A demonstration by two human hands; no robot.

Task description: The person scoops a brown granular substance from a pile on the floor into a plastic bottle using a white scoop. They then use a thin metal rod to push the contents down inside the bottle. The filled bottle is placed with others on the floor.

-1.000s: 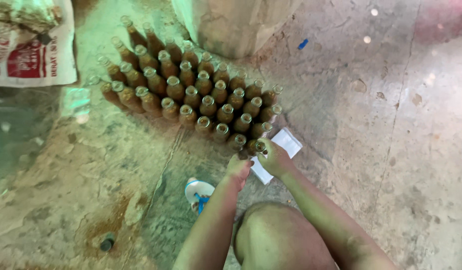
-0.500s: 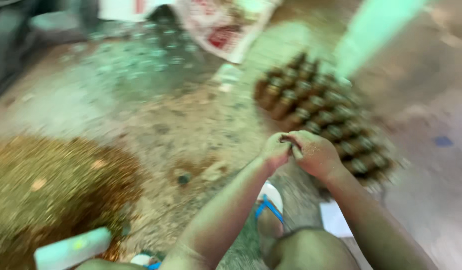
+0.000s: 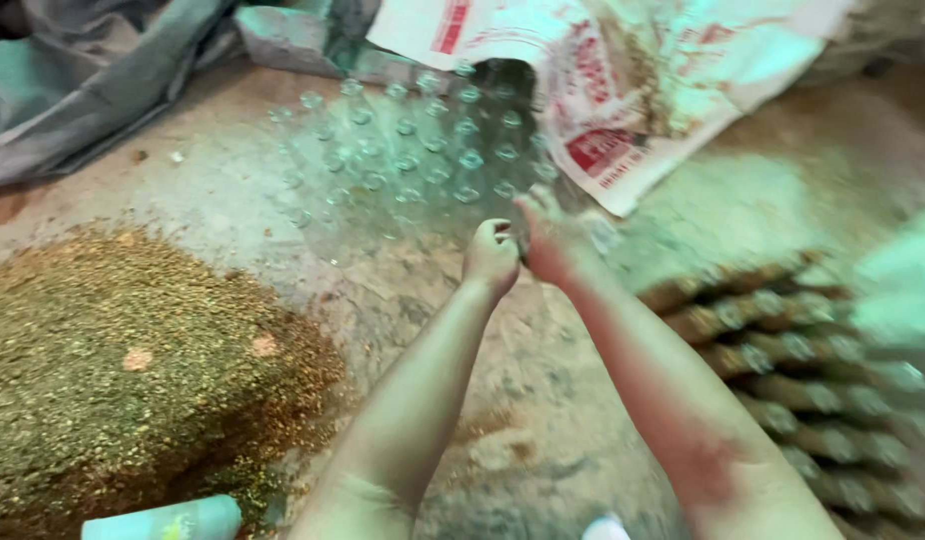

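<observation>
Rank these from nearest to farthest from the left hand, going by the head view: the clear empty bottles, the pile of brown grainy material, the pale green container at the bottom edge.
1. Clear empty bottles: just beyond the left hand, towards the top.
2. Pile of brown grainy material: on the floor at the left.
3. Pale green container: bottom-left edge, lying below the pile.

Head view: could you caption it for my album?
Both hands, left and right, reach toward empty clear bottles on the floor beside a sawdust heap.
</observation>
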